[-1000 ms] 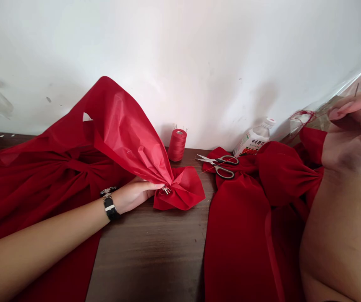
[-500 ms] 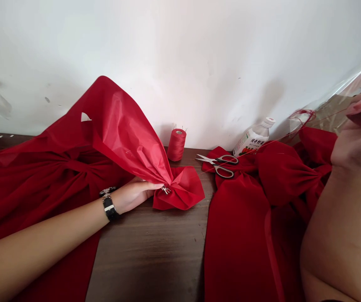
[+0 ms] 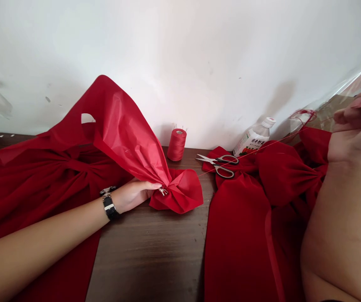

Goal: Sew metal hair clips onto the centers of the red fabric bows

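Left hand [image 3: 132,195]: fingers clamped round bunched red fabric [image 3: 126,134], metal clip [image 3: 163,191] right at the fingertips
Right hand [image 3: 353,138]: fingers pinching red thread [image 3: 281,141], looks like
Beyond left fingertips: scissors [image 3: 217,165], thread spool [image 3: 177,144]

light: bright, diffuse | wall [image 3: 180,54]: pale, soft shadows | edges: wide-angle stretch | right hand [image 3: 353,134]: slightly soft

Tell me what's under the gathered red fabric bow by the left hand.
The gathered red fabric bow rests on the dark wood tabletop, next to the left hand. The wood directly beneath the bow is covered, so anything lying there cannot be seen.
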`<action>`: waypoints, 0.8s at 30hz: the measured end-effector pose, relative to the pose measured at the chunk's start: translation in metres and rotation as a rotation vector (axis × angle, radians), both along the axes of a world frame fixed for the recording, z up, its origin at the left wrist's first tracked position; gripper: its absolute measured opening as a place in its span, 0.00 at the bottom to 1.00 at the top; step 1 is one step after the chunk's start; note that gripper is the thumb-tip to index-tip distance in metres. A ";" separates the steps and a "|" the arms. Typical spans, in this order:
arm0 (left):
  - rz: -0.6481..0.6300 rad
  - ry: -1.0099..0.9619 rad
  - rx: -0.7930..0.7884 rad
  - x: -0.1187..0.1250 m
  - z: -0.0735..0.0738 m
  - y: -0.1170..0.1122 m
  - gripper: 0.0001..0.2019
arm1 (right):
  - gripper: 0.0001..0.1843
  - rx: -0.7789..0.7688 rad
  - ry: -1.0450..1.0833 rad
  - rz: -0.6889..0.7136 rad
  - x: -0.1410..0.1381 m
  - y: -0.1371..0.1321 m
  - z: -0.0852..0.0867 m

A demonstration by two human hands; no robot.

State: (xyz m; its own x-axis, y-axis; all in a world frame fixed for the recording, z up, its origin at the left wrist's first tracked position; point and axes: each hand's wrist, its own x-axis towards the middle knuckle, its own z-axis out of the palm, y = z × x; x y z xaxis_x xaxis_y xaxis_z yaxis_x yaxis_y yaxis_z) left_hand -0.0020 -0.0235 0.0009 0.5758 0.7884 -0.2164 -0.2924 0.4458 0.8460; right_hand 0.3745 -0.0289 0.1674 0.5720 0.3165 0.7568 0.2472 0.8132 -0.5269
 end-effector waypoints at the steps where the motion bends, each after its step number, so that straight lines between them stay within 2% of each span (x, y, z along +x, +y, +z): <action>1: -0.011 -0.004 0.004 0.000 0.000 0.001 0.11 | 0.29 0.001 -0.004 0.048 0.007 0.003 -0.001; 4: -0.022 -0.023 0.030 -0.001 0.000 0.001 0.07 | 0.29 -0.030 0.071 0.083 0.024 0.011 -0.006; 6: -0.016 -0.031 0.045 0.000 0.001 0.001 0.07 | 0.28 -0.037 0.123 0.065 0.026 0.017 -0.009; 8: -0.003 -0.036 0.060 0.001 0.002 0.001 0.08 | 0.26 -0.037 0.133 0.057 0.017 0.021 -0.012; 11: 0.028 -0.045 0.107 0.003 0.002 0.001 0.09 | 0.22 -0.065 0.029 0.062 -0.016 0.019 -0.019; 13: 0.039 -0.044 0.142 0.003 0.001 0.001 0.10 | 0.19 -0.110 -0.146 0.060 -0.047 0.008 -0.027; 16: 0.045 -0.024 0.165 0.004 -0.001 0.002 0.12 | 0.18 -0.191 -0.602 0.021 -0.098 -0.019 -0.043; 18: 0.035 0.005 0.174 0.004 -0.001 0.003 0.13 | 0.16 -0.265 -0.936 0.117 -0.127 -0.035 -0.058; 19: 0.026 0.018 0.179 0.005 -0.001 0.003 0.13 | 0.14 -0.250 -1.050 0.184 -0.139 -0.039 -0.067; 21: 0.007 0.028 0.186 0.006 0.001 0.002 0.15 | 0.10 -0.173 -1.241 0.289 -0.155 -0.041 -0.085; 24: -0.017 0.022 0.202 0.008 0.004 0.001 0.15 | 0.09 -0.107 -1.361 0.266 -0.163 -0.032 -0.110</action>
State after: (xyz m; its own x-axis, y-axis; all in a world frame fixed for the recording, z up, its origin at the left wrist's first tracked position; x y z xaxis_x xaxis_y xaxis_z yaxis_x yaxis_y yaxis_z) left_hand 0.0064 -0.0221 0.0050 0.5863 0.8073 -0.0682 -0.2664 0.2715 0.9248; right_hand 0.2113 -0.0610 0.0578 -0.6725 0.3898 0.6291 0.4568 0.8875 -0.0617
